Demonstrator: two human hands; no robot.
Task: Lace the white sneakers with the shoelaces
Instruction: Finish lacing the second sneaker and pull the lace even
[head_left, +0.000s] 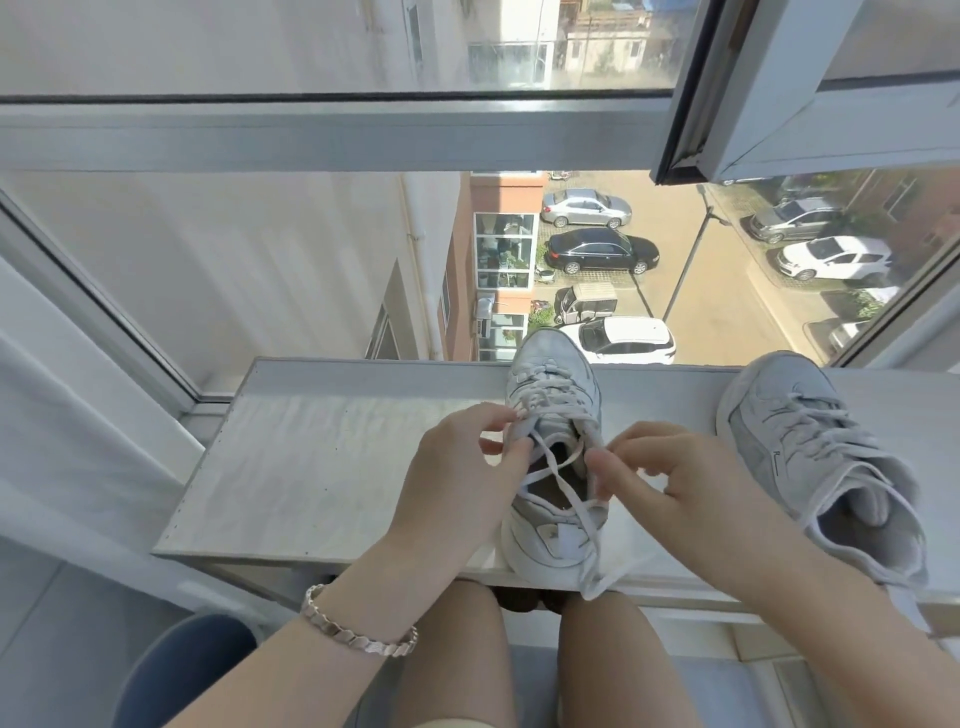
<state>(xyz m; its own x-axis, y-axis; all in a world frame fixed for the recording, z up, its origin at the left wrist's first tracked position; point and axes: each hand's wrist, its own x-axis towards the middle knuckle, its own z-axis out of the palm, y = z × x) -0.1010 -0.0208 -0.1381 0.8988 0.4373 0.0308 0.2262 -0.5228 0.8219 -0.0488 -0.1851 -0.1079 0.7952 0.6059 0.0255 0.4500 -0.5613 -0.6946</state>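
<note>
A white sneaker (550, 379) stands on the windowsill (322, 457) with its toe pointing at the glass. Its white shoelace (563, 480) crosses over the open collar, and the loose ends hang over the heel towards my knees. My left hand (457, 478) pinches the lace at the shoe's left upper eyelets. My right hand (670, 488) pinches the lace on the right side of the collar. A second white sneaker (810, 457) lies to the right on the sill, laced, with its opening facing me.
The sill's front edge runs just above my knees (452, 654). Behind the shoes is window glass with a street and parked cars far below. An open window sash (810, 104) hangs at the upper right. A blue bin (182, 670) stands at the lower left.
</note>
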